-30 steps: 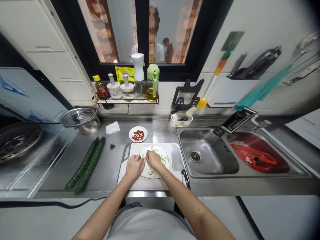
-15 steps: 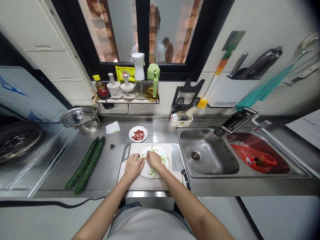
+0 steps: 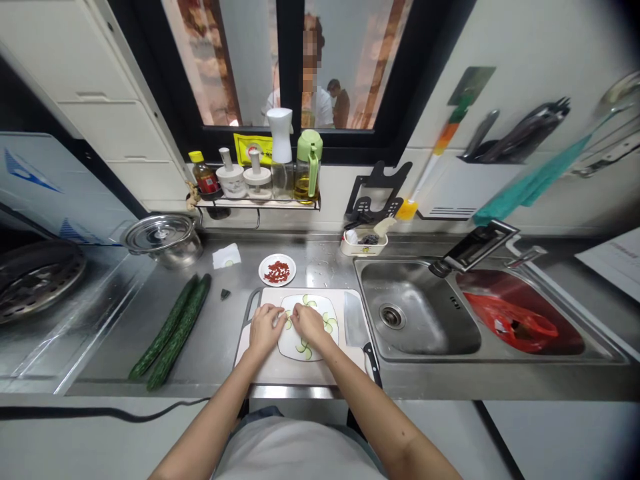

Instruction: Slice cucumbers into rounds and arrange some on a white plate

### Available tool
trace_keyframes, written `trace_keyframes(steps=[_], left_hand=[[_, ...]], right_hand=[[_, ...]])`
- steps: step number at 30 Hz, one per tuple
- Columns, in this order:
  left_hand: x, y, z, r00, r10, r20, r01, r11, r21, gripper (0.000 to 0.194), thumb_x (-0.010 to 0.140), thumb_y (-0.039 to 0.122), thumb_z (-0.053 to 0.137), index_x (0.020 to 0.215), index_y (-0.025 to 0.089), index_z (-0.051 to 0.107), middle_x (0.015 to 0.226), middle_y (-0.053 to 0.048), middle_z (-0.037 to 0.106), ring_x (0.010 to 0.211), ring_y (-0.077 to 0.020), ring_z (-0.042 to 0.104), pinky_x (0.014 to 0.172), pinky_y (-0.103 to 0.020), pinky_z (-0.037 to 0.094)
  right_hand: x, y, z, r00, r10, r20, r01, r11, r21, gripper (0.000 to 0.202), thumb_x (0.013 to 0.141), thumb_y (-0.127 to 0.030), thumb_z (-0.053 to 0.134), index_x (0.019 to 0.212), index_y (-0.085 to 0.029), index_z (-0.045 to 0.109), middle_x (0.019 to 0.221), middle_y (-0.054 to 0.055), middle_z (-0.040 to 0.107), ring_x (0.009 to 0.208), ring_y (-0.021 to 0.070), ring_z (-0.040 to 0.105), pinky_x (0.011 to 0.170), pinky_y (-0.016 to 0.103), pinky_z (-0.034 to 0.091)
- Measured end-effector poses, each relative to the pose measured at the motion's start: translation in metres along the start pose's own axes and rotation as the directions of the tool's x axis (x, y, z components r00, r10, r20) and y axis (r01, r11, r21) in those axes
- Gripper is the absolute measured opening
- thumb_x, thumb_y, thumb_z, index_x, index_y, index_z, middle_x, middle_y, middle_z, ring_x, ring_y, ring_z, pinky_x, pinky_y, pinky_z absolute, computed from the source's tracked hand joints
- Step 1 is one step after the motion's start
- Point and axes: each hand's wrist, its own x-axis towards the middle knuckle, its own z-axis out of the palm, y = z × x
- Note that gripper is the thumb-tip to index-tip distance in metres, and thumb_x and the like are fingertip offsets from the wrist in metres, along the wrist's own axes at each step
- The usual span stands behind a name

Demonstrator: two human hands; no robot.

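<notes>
1. Steel table (image 3: pixel 220 347) ran beneath a dark-framed window (image 3: pixel 290 67).
2. Left hand (image 3: pixel 265 327): fingers bent, thumb and forefinger at the left side of a white plate (image 3: pixel 290 345); could not tell whether they gripped a slice.
3. Right hand (image 3: pixel 307 323): fingers bunched, tips pointing down over the plate near the left hand; contents of the pinch, if any, were hidden.
4. Green-edged cucumber slices (image 3: pixel 330 323) lay on the plate in curved, pinwheel-like groups at its near, right and far sides; more sat at left, between the hands.
5. Plate rested on a pale cutting board (image 3: pixel 270 370). Knife (image 3: pixel 355 320) lay along the board's right side, black handle toward the person.
6. Just beyond the board: small white dish (image 3: pixel 262 272) holding red pieces (image 3: pixel 277 272). To the left: two whole cucumbers (image 3: pixel 183 333), side by side.
7. Outermost: lidded steel pot (image 3: pixel 163 237) at far left; double sink (image 3: pixel 425 327) at right, red bag (image 3: pixel 515 325) in its right basin.
</notes>
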Motion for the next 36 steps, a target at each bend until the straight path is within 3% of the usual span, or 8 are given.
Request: trace_keyframes(steps=[4, 9, 15, 21, 28, 36], left_hand=[[0.025, -0.013, 0.000, 0.984, -0.149, -0.100, 0.143, 0.987, -0.071, 0.026, 0.083, 0.034, 0.053, 0.099, 0.021, 0.069, 0.095, -0.008, 0.064, 0.093, -0.0233, 0.056, 0.087, -0.037, 0.043], [0.057, -0.024, -0.003, 0.969, -0.221, -0.108, 0.215, 0.975, -0.064, 0.027, 0.083, 0.032, 0.052, 0.100, 0.021, 0.069, 0.098, -0.008, 0.065, 0.098, -0.0240, 0.056, 0.090, -0.036, 0.041], [0.102, -0.025, 0.000, 0.974, -0.227, 0.020, 0.226, 0.973, 0.050, 0.027, 0.082, 0.029, 0.052, 0.102, 0.023, 0.070, 0.103, -0.009, 0.066, 0.102, -0.0247, 0.054, 0.091, -0.036, 0.038], [0.137, -0.022, 0.006, 0.974, -0.179, 0.139, 0.160, 0.977, 0.140, 0.023, 0.081, 0.025, 0.054, 0.095, 0.025, 0.072, 0.105, -0.009, 0.066, 0.105, -0.0240, 0.053, 0.090, -0.032, 0.037], [0.148, -0.025, 0.016, 0.969, -0.154, 0.195, 0.129, 0.983, 0.134, 0.016, 0.078, 0.022, 0.058, 0.084, 0.023, 0.073, 0.104, -0.008, 0.068, 0.106, -0.0226, 0.054, 0.087, -0.028, 0.038], [0.141, -0.033, 0.020, 0.964, -0.246, 0.098, 0.248, 0.969, -0.005, 0.015, 0.079, 0.028, 0.058, 0.081, 0.021, 0.072, 0.097, -0.007, 0.070, 0.094, -0.0204, 0.060, 0.081, -0.027, 0.042]], right_hand=[[-0.010, 0.001, -0.003, 0.997, -0.014, -0.078, 0.018, 0.998, 0.061, 0.017, 0.090, -0.030, 0.046, 0.092, -0.021, 0.060, 0.087, 0.004, 0.067, 0.077, 0.0160, 0.058, 0.060, 0.024, 0.028], [-0.035, 0.019, -0.002, 0.971, -0.034, -0.236, 0.062, 0.992, 0.110, 0.018, 0.089, -0.028, 0.044, 0.087, -0.020, 0.060, 0.081, 0.003, 0.064, 0.077, 0.0157, 0.056, 0.064, 0.024, 0.031], [-0.068, 0.055, 0.003, 0.921, -0.059, -0.386, 0.117, 0.985, 0.128, 0.027, 0.091, -0.028, 0.035, 0.082, -0.019, 0.058, 0.079, 0.006, 0.062, 0.077, 0.0174, 0.055, 0.071, 0.026, 0.037], [-0.085, 0.073, 0.003, 0.904, 0.004, -0.427, 0.076, 0.982, 0.170, 0.027, 0.092, -0.031, 0.037, 0.079, -0.020, 0.059, 0.078, 0.006, 0.063, 0.076, 0.0186, 0.055, 0.070, 0.028, 0.039], [-0.083, 0.078, 0.000, 0.904, 0.024, -0.427, 0.060, 0.982, 0.181, 0.028, 0.092, -0.033, 0.037, 0.081, -0.021, 0.060, 0.080, 0.006, 0.064, 0.077, 0.0194, 0.056, 0.070, 0.028, 0.041], [-0.078, 0.077, -0.002, 0.893, 0.007, -0.450, 0.095, 0.975, 0.203, 0.028, 0.091, -0.032, 0.037, 0.079, -0.020, 0.060, 0.076, 0.006, 0.063, 0.073, 0.0181, 0.057, 0.069, 0.027, 0.041]])
